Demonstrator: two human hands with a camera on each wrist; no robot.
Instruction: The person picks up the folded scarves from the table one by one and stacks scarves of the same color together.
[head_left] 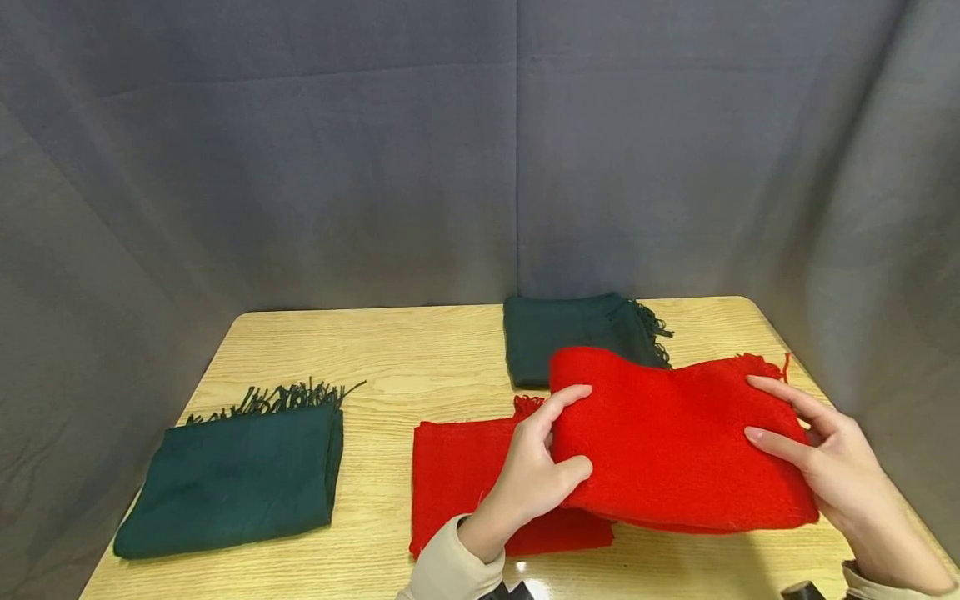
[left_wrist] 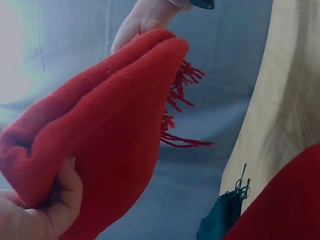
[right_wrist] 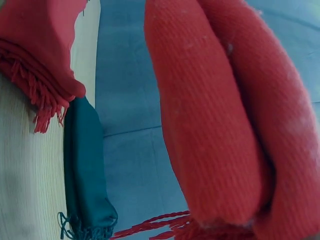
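Observation:
Both hands hold a folded red fringed scarf (head_left: 675, 442) up above the table. My left hand (head_left: 536, 467) grips its left end, thumb and a finger on the near face. At the right end my right hand (head_left: 832, 458) holds it, two digits lying over the near face. The left wrist view shows the folded layers, with the left hand's fingers (left_wrist: 70, 192) curled at the lower end and red fringe hanging off one side. Partly hidden behind the left hand, a second folded red scarf (head_left: 457, 467) lies on the table.
A folded dark green fringed scarf (head_left: 240, 483) lies at the table's left. Another dark green scarf (head_left: 562, 325) lies at the back, partly covered by the raised red one in the head view. Grey curtains (head_left: 375, 167) surround the wooden table (head_left: 300, 342).

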